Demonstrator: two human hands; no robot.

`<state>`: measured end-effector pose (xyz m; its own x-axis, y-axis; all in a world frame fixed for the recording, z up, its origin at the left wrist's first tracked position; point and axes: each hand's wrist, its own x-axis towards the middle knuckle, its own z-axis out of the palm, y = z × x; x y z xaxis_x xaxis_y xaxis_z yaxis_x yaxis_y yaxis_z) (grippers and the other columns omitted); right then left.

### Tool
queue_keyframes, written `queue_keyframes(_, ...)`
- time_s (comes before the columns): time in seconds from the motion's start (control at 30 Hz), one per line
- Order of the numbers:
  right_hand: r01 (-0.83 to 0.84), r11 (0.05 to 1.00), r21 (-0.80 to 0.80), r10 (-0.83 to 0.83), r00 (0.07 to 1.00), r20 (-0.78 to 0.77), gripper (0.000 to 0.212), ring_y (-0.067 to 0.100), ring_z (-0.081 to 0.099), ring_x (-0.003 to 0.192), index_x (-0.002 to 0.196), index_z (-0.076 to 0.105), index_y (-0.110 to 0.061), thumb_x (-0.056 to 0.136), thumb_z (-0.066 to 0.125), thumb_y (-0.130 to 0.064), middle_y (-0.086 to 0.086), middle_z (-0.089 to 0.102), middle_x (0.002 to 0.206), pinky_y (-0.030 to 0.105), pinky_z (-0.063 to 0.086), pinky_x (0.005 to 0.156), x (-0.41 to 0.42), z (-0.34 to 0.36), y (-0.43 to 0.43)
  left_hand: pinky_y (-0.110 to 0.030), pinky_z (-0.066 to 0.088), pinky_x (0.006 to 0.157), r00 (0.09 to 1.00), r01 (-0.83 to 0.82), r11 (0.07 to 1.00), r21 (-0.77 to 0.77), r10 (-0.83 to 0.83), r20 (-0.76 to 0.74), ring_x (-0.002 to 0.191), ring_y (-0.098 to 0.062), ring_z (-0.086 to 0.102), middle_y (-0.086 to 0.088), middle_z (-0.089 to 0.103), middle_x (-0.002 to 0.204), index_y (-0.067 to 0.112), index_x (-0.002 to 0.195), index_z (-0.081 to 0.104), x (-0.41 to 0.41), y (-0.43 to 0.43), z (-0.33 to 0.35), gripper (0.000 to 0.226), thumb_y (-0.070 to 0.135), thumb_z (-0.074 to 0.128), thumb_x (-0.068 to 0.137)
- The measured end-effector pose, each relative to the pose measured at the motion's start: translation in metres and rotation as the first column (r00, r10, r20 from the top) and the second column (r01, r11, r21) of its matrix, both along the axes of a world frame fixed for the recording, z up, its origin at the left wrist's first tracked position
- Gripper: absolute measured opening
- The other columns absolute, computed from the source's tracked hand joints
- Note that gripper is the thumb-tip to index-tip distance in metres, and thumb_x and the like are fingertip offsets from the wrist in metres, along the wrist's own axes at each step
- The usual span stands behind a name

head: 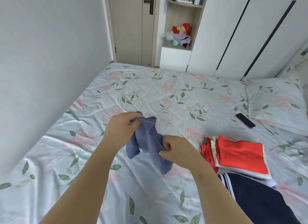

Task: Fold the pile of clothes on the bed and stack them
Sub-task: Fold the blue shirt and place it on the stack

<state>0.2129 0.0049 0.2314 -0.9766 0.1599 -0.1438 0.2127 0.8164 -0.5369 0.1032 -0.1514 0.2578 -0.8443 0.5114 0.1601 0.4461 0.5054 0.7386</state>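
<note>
Two hands hold one blue garment (148, 140) in the air above the middle of the bed (150, 93). The left hand (123, 123) has its fingers curled round a bunched top end of the cloth. The right hand (176, 150), lower and nearer the bed's right side, pinches another fold of it between thumb and curled fingers. The garment hangs crumpled between them, and a loose end droops below the right hand towards the flowered sheet (whether it touches the sheet I cannot tell).

Toward the bed's right edge lies a folded stack (238, 155) of red and white clothes, flat on the sheet. Just beside it on the near side, a navy garment (258, 198) with white stripes spreads to the near right corner. A dark phone (245, 120) rests beyond the stack, close to a pillow (275, 98) in matching print at the far right corner.

Past the far edge stand a door (133, 27), a shelf (181, 10) holding plush toys (181, 34), and a white wardrobe (246, 32).
</note>
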Motion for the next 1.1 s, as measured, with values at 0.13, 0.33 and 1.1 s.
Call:
queue_keyframes(0.13,0.074,0.992,-0.104,-0.078,0.996,-0.036,0.021,0.015,0.048,0.064,0.107,0.047,-0.024,0.089,0.053,-0.015,-0.006,0.045,0.065,0.023,0.037,0.059,-0.007,-0.002,0.002,-0.009,0.038,0.067,0.999,-0.01,0.999,0.044,0.009,0.037,0.078,-0.005,0.056,0.01,0.065,0.082,0.021,0.087,0.071,-0.009,-0.01,0.0,0.031,-0.003,0.051,0.084)
queue_keyframes(0.33,0.083,0.996,0.02,-0.083,0.997,0.01,0.042,0.017,0.04,0.068,0.054,0.034,-0.021,0.09,0.054,-0.027,-0.003,0.039,0.07,0.025,0.032,0.058,-0.02,-0.004,0.007,-0.001,0.039,0.069,0.998,0.006,0.996,0.084,-0.011,0.057,0.078,0.016,0.055,0.033,0.063,0.073,0.052,0.065,0.062,-0.024,-0.014,0.004,0.06,-0.002,0.05,0.086)
queue_keyframes(1.1,0.321,0.907,-0.273,-0.421,0.662,-0.62,0.035,0.003,0.05,0.08,0.06,0.045,-0.015,0.076,0.075,-0.012,-0.015,0.057,0.084,0.013,0.037,0.067,-0.034,0.112,0.046,-0.018,0.051,0.052,0.974,-0.215,0.772,0.598,0.212,0.077,0.048,-0.003,0.056,-0.001,0.056,0.063,0.023,0.082,0.059,-0.076,-0.001,0.105,0.033,0.003,0.037,0.094)
